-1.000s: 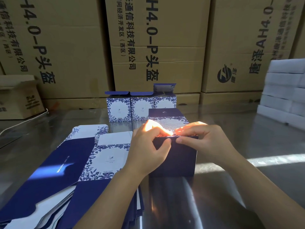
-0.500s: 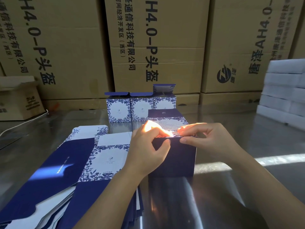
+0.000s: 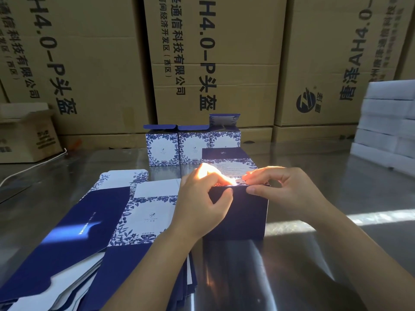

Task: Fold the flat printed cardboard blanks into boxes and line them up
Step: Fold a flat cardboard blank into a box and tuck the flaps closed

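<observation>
Right hand [image 3: 283,189] slightly rightward, pinching flap of box [image 3: 242,212]; left hand [image 3: 199,198] likewise, fingertips [image 3: 207,172] lost in glare.

Reflective table [image 3: 314,265]: flat blanks [image 3: 101,232] stacked near-left corner; dark blue box [image 3: 242,216] centre; three folded boxes [image 3: 193,149] toward far edge; white blocks [image 3: 386,131] right edge.

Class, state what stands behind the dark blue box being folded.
Three folded floral boxes stand in a row behind the dark blue box. Its raised flap covers the lower part of the rightmost one.
</observation>
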{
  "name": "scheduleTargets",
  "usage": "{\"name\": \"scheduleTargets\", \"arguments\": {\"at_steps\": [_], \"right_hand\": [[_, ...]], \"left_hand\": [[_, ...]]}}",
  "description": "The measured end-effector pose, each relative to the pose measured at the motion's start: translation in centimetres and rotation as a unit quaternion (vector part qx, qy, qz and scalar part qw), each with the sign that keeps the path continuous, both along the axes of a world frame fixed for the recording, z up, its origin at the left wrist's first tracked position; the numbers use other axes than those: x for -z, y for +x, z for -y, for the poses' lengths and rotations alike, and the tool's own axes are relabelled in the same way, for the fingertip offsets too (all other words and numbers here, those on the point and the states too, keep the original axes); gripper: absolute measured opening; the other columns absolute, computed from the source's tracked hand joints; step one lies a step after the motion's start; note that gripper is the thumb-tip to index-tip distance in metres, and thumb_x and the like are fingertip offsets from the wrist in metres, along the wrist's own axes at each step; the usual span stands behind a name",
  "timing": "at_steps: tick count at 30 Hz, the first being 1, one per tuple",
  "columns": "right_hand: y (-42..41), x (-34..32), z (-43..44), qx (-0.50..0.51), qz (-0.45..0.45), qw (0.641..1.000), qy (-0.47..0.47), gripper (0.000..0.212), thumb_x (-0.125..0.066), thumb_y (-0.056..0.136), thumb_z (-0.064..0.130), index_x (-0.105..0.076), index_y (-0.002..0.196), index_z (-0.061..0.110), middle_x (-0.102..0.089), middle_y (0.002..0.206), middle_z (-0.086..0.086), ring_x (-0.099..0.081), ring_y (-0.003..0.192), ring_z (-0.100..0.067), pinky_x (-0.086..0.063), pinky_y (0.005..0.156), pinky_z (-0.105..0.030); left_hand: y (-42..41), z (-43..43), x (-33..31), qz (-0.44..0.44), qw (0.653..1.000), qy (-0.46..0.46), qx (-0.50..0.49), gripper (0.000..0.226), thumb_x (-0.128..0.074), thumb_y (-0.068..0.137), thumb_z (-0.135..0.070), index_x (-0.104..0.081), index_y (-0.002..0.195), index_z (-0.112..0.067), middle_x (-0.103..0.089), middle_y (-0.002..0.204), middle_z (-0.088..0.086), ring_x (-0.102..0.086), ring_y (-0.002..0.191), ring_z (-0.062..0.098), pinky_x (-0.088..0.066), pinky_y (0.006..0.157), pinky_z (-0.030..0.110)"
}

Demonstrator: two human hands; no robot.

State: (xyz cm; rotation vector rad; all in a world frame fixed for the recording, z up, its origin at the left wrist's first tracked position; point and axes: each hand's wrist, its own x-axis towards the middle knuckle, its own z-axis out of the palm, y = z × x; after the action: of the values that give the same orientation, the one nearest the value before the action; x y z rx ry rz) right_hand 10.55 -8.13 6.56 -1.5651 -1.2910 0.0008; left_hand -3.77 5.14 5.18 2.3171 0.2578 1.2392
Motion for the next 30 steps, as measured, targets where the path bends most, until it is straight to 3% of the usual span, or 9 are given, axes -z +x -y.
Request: {"name": "scheduleTargets", "arguments": {"at_steps": [5,10,13,18,23,27,30], "right_hand": [[-0.3,0.0,0.0,0.006,0.005,1.000,0.004,0.017,-0.079,0.074,0.017,-0.077,0.076,0.033,-0.073,0.089,0.017,-0.065,0.092,0.001,-0.043,0.078,-0.008],[-1.2,0.0,-0.2,-0.011,0.021,1.000,0.018,0.017,-0.078,0.076,0.013,-0.077,0.082,0.029,-0.073,0.087,0.015,-0.066,0.088,-0.001,-0.044,0.075,-0.007],[-1.5,0.0,-0.3,-0.018,0.016,0.999,0.024,0.015,-0.079,0.074,0.017,-0.077,0.084,0.028,-0.073,0.087,0.014,-0.067,0.090,-0.003,-0.046,0.078,-0.010],[-1.0,0.0,0.1,-0.011,-0.012,1.000,0.026,0.019,-0.082,0.068,0.020,-0.077,0.082,0.032,-0.071,0.099,0.019,-0.063,0.102,0.001,-0.045,0.091,-0.012],[-0.6,-0.1,0.1,0.008,-0.003,1.000,0.013,0.017,-0.083,0.067,0.020,-0.077,0.080,0.030,-0.070,0.100,0.024,-0.061,0.103,0.005,-0.040,0.085,-0.001],[-0.6,-0.1,0.2,0.025,0.008,1.000,0.013,0.016,-0.082,0.068,0.022,-0.077,0.078,0.033,-0.070,0.096,0.023,-0.062,0.099,0.003,-0.042,0.085,-0.004],[-0.6,-0.1,0.2,0.021,0.010,1.000,0.019,0.015,-0.082,0.069,0.020,-0.078,0.077,0.032,-0.071,0.090,0.017,-0.065,0.093,0.000,-0.045,0.083,-0.007]], "left_hand": [[0.3,-0.1,0.5,0.015,0.999,0.030,-0.012,0.018,-0.055,0.081,-0.039,-0.069,0.085,-0.028,-0.059,0.088,-0.015,-0.047,0.091,0.000,-0.040,0.089,0.033],[0.6,-0.3,1.0,0.058,0.978,0.181,-0.087,0.024,-0.053,0.087,-0.041,-0.073,0.090,-0.027,-0.057,0.083,-0.004,-0.049,0.083,0.011,-0.035,0.078,0.028],[0.6,-0.6,1.0,0.086,0.971,0.211,-0.076,0.022,-0.054,0.089,-0.038,-0.073,0.093,-0.027,-0.058,0.083,-0.005,-0.049,0.082,0.012,-0.030,0.077,0.024],[0.5,-0.5,0.8,0.075,0.972,0.216,-0.062,0.022,-0.054,0.089,-0.035,-0.074,0.091,-0.026,-0.061,0.084,-0.007,-0.050,0.080,0.011,-0.034,0.074,0.026],[0.4,-0.1,0.3,0.057,0.972,0.212,-0.087,0.020,-0.055,0.088,-0.031,-0.071,0.079,-0.024,-0.064,0.079,-0.013,-0.056,0.074,0.014,-0.037,0.081,0.029],[0.2,-0.2,0.1,0.033,0.981,0.174,-0.078,0.013,-0.061,0.085,-0.029,-0.070,0.079,-0.022,-0.068,0.083,-0.014,-0.059,0.080,0.010,-0.032,0.084,0.022],[0.1,-0.1,0.1,0.015,0.983,0.163,-0.080,0.014,-0.061,0.085,-0.029,-0.070,0.079,-0.020,-0.068,0.080,-0.014,-0.059,0.076,0.011,-0.038,0.082,0.028]]}}
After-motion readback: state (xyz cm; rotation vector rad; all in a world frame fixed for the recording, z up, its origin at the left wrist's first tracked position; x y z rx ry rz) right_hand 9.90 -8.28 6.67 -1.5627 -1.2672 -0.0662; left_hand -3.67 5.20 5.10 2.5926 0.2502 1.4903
